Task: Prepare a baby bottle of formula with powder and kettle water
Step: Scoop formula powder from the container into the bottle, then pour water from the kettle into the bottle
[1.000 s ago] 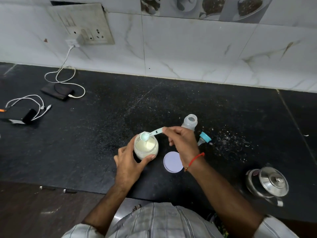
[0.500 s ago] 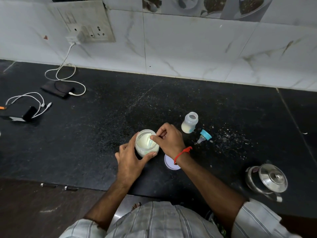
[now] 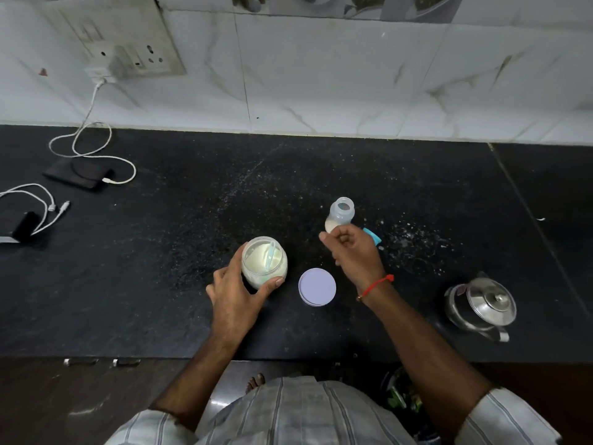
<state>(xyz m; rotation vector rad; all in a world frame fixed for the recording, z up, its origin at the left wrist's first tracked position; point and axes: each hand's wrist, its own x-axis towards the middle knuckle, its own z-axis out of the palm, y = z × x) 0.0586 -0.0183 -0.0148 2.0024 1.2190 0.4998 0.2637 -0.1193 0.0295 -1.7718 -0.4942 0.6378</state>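
Observation:
My left hand [image 3: 237,300] is wrapped around the open glass jar of formula powder [image 3: 263,268] on the black counter [image 3: 179,226]. The pale blue scoop [image 3: 270,256] lies inside the jar on the powder. My right hand [image 3: 356,255] hovers to the right, fingers loosely curled and holding nothing, its fingertips just in front of the base of the baby bottle [image 3: 341,211]. The bottle stands upright and uncapped with a little powder at the bottom. Its teal nipple cap [image 3: 373,236] lies behind my right hand, partly hidden. The steel kettle [image 3: 481,305] stands at the right, lid on.
The jar's round white lid [image 3: 317,286] lies flat between my hands. Spilled powder [image 3: 414,239] speckles the counter right of the bottle. At the far left are a dark device [image 3: 80,173] on a white cable, another device [image 3: 19,226], and the wall socket [image 3: 134,56].
My right hand put the scoop down into the jar, let go of it, and moved right toward the bottle. My left hand stayed on the jar.

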